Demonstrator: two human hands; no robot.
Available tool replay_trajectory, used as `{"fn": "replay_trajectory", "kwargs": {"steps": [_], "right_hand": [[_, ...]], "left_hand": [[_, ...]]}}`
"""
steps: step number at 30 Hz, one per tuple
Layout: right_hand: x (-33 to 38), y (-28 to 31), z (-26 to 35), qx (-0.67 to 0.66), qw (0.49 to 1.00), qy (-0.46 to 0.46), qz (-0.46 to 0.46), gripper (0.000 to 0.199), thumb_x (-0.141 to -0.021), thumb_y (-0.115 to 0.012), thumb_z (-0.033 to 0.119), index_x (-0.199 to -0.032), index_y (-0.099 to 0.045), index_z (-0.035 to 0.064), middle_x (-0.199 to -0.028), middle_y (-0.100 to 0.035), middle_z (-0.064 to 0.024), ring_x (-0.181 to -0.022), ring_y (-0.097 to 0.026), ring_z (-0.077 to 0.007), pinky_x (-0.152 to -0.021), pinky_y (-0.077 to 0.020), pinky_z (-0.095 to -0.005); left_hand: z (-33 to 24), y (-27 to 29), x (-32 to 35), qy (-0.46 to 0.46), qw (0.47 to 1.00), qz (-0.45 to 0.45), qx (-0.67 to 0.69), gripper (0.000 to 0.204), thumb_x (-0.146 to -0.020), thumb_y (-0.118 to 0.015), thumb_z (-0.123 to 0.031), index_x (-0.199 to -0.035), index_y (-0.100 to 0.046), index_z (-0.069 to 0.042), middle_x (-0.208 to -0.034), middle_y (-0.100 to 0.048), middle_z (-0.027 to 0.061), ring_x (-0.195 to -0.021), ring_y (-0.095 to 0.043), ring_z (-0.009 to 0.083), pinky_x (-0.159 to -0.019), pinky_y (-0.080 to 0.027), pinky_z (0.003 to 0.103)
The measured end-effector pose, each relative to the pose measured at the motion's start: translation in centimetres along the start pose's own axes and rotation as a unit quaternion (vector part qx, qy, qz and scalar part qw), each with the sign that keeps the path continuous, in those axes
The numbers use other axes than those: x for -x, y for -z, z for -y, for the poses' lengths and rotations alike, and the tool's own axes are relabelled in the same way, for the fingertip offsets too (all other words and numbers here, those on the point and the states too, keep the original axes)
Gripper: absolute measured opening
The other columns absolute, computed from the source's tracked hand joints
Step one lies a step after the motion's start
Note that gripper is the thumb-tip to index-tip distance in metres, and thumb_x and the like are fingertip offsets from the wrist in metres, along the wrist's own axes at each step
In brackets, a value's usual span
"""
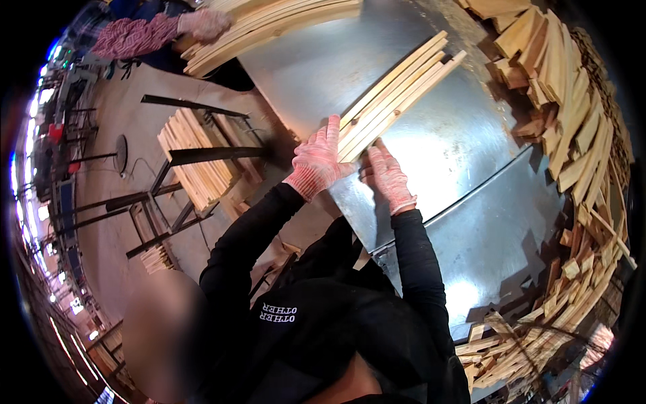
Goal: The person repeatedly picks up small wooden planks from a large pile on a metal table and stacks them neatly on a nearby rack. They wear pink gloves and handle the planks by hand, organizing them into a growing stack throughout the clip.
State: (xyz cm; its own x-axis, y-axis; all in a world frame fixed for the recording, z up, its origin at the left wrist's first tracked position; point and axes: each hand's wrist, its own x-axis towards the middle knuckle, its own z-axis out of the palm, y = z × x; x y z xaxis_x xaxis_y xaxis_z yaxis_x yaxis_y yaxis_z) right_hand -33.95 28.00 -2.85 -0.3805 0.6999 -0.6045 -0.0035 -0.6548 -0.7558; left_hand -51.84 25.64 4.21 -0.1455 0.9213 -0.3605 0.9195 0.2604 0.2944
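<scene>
Several light wooden strips (402, 93) lie side by side on the metal tabletop, pointing away to the right, their far ends uneven. My left hand (317, 160), in a pink-and-white knit glove, rests at their near end. Its fingers stretch along the left side, and the thumb is spread across the end faces. Close by the strips' near right side is my right hand (389, 178), gloved alike, its fingertips at or against the edge strip. Those fingers are partly bent, with nothing seen inside them. The undersides of both hands are hidden.
The metal table (464, 249) has a seam across it. Heaps of wood offcuts (575, 128) line its right side. At the far left, another person's gloved hand (205, 25) rests by a stack of long strips (269, 30). A dark metal rack (208, 156) holds more boards (195, 165).
</scene>
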Motion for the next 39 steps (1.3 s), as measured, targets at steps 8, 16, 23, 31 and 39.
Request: {"fn": "replay_trajectory", "kwargs": {"steps": [8, 16, 23, 31, 39], "right_hand": [[16.6, 9.5, -1.9, 0.414, 0.872, 0.169, -0.197, 0.055, -0.103, -0.053, 0.030, -0.150, -0.042, 0.0039, -0.106, -0.069, -0.0102, -0.096, -0.064, -0.0200, -0.090, -0.0501, -0.0325], [41.5, 24.8, -7.4, 0.381, 0.746, 0.044, -0.544, 0.052, -0.104, -0.055, 0.024, -0.151, -0.043, 0.0059, -0.102, -0.067, -0.0053, -0.087, -0.061, -0.0141, -0.078, -0.0497, -0.0254], [38.2, 23.9, -14.7, 0.179, 0.867, 0.130, -0.446, 0.053, -0.100, -0.061, 0.021, -0.149, -0.046, 0.0052, -0.108, -0.068, -0.0092, -0.093, -0.063, -0.0160, -0.083, -0.0533, -0.0294], [19.9, 9.8, -8.3, 0.345, 0.888, 0.236, -0.191, 0.049, -0.099, -0.061, 0.018, -0.144, -0.050, 0.0004, -0.100, -0.070, -0.0078, -0.085, -0.062, -0.0133, -0.081, -0.0521, -0.0283], [14.1, 5.3, -6.7, 0.293, 0.920, 0.231, -0.122, 0.051, -0.100, -0.060, 0.015, -0.147, -0.045, -0.0003, -0.100, -0.068, -0.0066, -0.083, -0.062, -0.0122, -0.077, -0.0530, -0.0275]], "left_hand": [[5.5, -4.1, 4.6, -0.202, 0.890, -0.406, 0.042, 0.123, -0.072, -0.083, -0.052, -0.156, -0.013, 0.003, -0.154, -0.035, 0.0241, -0.145, -0.034, 0.0334, -0.118, -0.029, 0.041], [2.0, -0.2, 7.5, 0.016, 0.927, -0.288, 0.240, 0.065, -0.092, -0.067, -0.035, -0.141, -0.047, 0.002, -0.140, -0.054, 0.0260, -0.132, -0.051, 0.0363, -0.111, -0.039, 0.039], [7.7, 0.8, 1.5, 0.143, 0.911, 0.091, 0.375, 0.056, -0.096, -0.057, -0.054, -0.130, -0.062, -0.009, -0.119, -0.068, 0.0088, -0.099, -0.067, 0.0173, -0.077, -0.053, 0.029], [9.4, 2.5, -0.5, 0.048, 0.915, 0.098, 0.388, 0.049, -0.096, -0.058, -0.049, -0.106, -0.069, -0.003, -0.074, -0.069, 0.0057, -0.053, -0.055, 0.0094, -0.050, -0.043, 0.026], [13.7, 6.3, -0.1, -0.028, 0.945, -0.100, 0.310, 0.041, -0.089, -0.069, -0.032, -0.120, -0.068, -0.006, -0.080, -0.066, 0.0010, -0.063, -0.058, 0.0080, -0.057, -0.046, 0.025]]}}
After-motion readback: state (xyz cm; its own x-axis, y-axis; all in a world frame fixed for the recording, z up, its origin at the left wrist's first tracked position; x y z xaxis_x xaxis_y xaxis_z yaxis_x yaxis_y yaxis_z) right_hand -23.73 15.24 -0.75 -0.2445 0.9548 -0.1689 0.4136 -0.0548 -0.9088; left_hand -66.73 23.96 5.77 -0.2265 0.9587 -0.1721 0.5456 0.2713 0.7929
